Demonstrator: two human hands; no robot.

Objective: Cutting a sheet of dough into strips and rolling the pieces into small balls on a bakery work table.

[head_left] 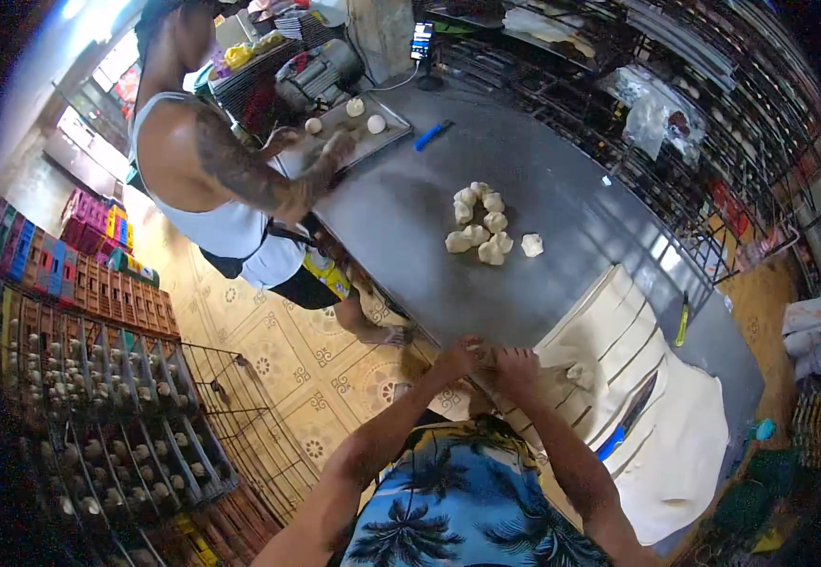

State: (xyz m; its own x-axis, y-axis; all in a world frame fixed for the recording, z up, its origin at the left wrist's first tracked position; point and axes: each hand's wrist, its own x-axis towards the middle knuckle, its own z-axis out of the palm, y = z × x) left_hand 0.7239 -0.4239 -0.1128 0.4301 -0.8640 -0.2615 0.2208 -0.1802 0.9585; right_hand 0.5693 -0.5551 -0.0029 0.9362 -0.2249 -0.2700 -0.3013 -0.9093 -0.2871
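Note:
My left hand (459, 358) and my right hand (516, 370) are close together at the table's near edge, fingers curled. Shadow and the fingers themselves hide whatever is between them. Beside my right hand spreads a large pale dough sheet (683, 463), cut into long strips (609, 317) on its far side. A small dough lump (578, 375) rests on it. Across the sheet lies a knife with a blue handle (611, 442). Farther out on the table is a cluster of dough pieces (475, 233), with a single dough piece (532, 245) just to its right.
At the left, a co-worker (201, 170) handles dough balls on a metal tray (387, 140). A blue-handled tool (432, 135) and a yellow-green tool (682, 321) lie on the grey table (382, 227). Racks of dough balls (118, 397) and stacked crates (61, 269) stand left; metal shelving (769, 142) lines the right.

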